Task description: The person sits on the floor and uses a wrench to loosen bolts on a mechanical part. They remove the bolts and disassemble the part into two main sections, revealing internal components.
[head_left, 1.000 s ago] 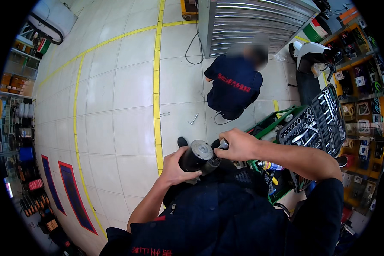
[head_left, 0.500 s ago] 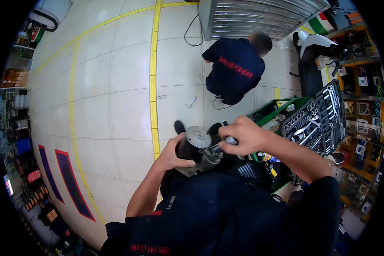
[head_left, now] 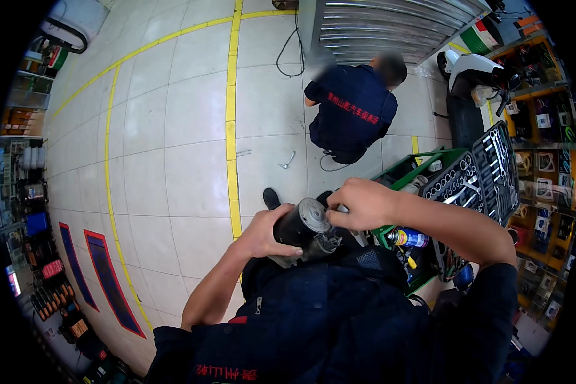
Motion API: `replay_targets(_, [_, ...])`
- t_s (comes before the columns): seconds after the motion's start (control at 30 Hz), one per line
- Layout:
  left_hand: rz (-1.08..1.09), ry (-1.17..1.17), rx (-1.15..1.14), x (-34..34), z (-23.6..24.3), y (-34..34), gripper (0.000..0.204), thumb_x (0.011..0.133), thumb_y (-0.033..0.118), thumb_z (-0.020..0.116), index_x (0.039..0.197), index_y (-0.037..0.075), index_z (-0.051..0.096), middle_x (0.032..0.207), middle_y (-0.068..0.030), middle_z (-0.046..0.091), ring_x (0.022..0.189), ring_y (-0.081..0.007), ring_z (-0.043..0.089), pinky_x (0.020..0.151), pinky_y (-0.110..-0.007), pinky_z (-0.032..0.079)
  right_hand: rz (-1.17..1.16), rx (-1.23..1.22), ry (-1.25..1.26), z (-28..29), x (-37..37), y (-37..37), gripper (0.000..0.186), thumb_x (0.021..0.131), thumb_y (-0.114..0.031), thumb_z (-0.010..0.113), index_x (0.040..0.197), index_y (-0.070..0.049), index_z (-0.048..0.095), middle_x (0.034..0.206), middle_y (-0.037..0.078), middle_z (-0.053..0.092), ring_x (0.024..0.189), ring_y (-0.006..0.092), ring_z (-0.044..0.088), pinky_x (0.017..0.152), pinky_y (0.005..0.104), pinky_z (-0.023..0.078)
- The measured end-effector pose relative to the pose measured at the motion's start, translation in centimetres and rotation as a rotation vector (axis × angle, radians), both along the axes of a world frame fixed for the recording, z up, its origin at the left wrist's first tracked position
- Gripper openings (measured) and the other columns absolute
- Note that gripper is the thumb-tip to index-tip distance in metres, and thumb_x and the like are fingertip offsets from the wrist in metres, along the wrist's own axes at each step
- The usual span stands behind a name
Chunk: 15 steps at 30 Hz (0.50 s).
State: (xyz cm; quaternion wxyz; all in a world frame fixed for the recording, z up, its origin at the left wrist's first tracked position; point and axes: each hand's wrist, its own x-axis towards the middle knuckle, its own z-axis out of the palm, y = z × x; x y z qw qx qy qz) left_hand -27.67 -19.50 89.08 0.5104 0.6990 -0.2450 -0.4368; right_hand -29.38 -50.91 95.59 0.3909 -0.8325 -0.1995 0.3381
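Observation:
In my lap lies a starter motor (head_left: 292, 232), a dark cylinder with a round metal end cap and a smaller cylinder beside it. My left hand (head_left: 270, 233) wraps round its left side, thumb across the lower part. At the cap's right edge, my right hand (head_left: 363, 205) is closed on a grey-handled tool (head_left: 343, 210). Fingers hide most of that tool, so its exact kind and its tip cannot be made out.
An opened socket set (head_left: 457, 182) and a green toolbox (head_left: 422, 272) with a spray can (head_left: 408, 237) stand at my right. A wrench (head_left: 288, 160) lies on the floor ahead. Beyond it, another person (head_left: 351, 112) crouches by a metal cabinet (head_left: 397, 29).
The starter motor has tilted, its end cap moving right and down. My right hand has come closer to the cap, still gripping the tool. My view has shifted slightly.

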Motion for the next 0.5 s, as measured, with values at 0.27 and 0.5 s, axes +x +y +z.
replay_targets(0.27, [-0.011, -0.011, -0.011, 0.2, -0.9, -0.3, 0.092, 0.067, 0.044, 0.101, 0.139, 0.000, 0.064, 0.109, -0.0195, 0.079, 0.103, -0.0341, 0.079, 0.097, -0.042, 0.059, 0.124, -0.095, 0.140, 2.7, 0.1, -0.8, 0.037, 0.097, -0.035, 0.077, 0.085, 0.000, 0.071, 0.074, 0.017, 0.070, 0.071, 0.0385, 0.071, 0.071, 0.0508, 0.057])
replay_targets(0.5, [-0.036, 0.021, -0.024, 0.4, -1.4, -0.9, 0.089, 0.068, 0.041, 0.101, 0.136, 0.000, 0.063, 0.101, -0.0159, 0.076, 0.093, -0.0280, 0.073, 0.092, -0.041, 0.057, 0.746, 0.042, -0.958, 0.2, 1.4, -2.8, 0.019, 0.089, -0.023, 0.077, 0.092, -0.007, 0.069, 0.092, 0.006, 0.068, 0.095, 0.0280, 0.070, 0.093, 0.0437, 0.058])
